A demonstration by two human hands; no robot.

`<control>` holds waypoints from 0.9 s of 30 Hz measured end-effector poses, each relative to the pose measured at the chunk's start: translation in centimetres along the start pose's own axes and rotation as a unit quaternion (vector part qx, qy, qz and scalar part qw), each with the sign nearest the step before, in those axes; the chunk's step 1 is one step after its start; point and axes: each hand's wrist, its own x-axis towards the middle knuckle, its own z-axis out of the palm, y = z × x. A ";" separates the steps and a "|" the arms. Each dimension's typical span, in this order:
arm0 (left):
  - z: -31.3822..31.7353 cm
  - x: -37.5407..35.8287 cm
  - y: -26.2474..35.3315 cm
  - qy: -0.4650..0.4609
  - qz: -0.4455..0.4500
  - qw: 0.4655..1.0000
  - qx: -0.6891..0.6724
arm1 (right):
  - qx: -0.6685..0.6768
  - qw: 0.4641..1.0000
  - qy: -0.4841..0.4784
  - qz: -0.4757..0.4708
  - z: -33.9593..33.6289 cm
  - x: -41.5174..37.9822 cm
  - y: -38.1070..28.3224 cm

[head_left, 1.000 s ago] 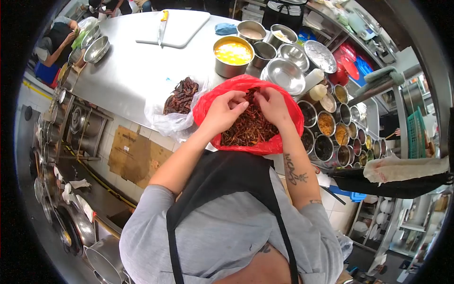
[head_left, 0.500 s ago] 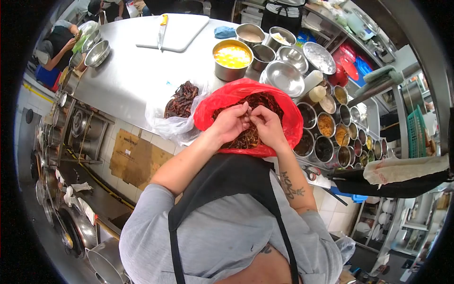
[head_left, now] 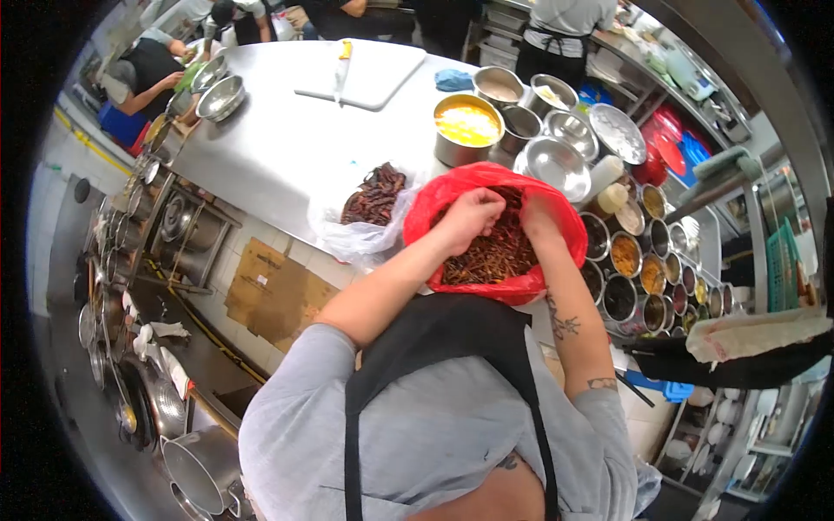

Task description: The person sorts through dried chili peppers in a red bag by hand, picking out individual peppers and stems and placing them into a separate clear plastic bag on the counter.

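Observation:
A red plastic bag (head_left: pixel 569 234) stands open at the table's near edge, full of dark dried pods and stems (head_left: pixel 491 259). My left hand (head_left: pixel 473 217) is over the bag's left part, its fingers curled together; whatever they hold is too small to make out. My right hand (head_left: pixel 540 217) reaches down inside the bag's right side, and its fingertips are hidden. Left of the red bag, a clear plastic bag (head_left: pixel 347 236) holds dark red-brown dried pods (head_left: pixel 375 193).
A pot of yellow-orange liquid (head_left: pixel 469 126) stands behind the red bag. A knife (head_left: pixel 341 74) lies on a white cutting board (head_left: pixel 382 76). Steel bowls and many containers (head_left: pixel 624 253) crowd the right side. Co-workers (head_left: pixel 143 74) stand around the table's far side.
My hands, close together over the bag before, are now apart. The right one has gone down into the bag's right side. The whole view has shifted, so the scene sits further right.

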 end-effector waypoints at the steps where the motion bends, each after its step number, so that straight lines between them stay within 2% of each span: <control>1: 0.0 -0.2 0.0 0.009 0.022 0.999 0.048 | 0.009 1.000 0.003 -0.010 -0.3 0.0 -0.5; 4: -0.7 -0.6 0.3 0.013 0.062 0.986 0.151 | 0.006 1.000 0.000 -0.021 -0.1 0.2 0.5; 6: -0.6 -0.6 0.2 0.021 0.077 0.983 0.168 | 0.010 0.999 0.043 -0.028 2.3 0.2 2.1; 7: -0.4 -0.6 0.2 0.023 0.085 0.980 0.178 | -0.026 1.000 0.010 -0.006 1.8 0.4 2.1; 10: -0.1 -0.7 -0.1 0.021 0.089 0.978 0.188 | -0.063 0.998 -0.005 0.009 1.1 0.0 1.6; 13: -0.4 -0.4 -0.9 0.029 0.140 0.966 0.214 | -0.037 0.999 0.006 0.025 0.9 -0.5 1.1; 16: -0.6 -0.8 -0.1 0.037 0.145 0.947 0.283 | -0.076 0.997 -0.019 0.026 0.8 -0.3 1.6; 19: -0.3 -1.4 0.4 0.031 0.176 0.925 0.336 | -0.053 0.996 -0.029 0.069 -2.3 -2.6 -1.4; 22: 0.3 -1.8 0.6 0.022 0.223 0.892 0.393 | -0.025 0.999 -0.005 0.035 -6.1 -5.0 -5.4; 25: -0.1 -1.0 -0.4 0.014 0.398 0.802 0.444 | 0.143 0.987 0.064 -0.039 -6.3 -6.2 -5.7; 26: -0.3 -0.9 -0.7 -0.003 0.398 0.807 0.437 | 0.160 0.985 0.056 -0.036 -6.5 -6.6 -5.8; 27: 0.1 -1.8 0.3 -0.012 0.339 0.851 0.400 | 0.177 0.982 0.050 -0.032 -6.7 -6.8 -6.1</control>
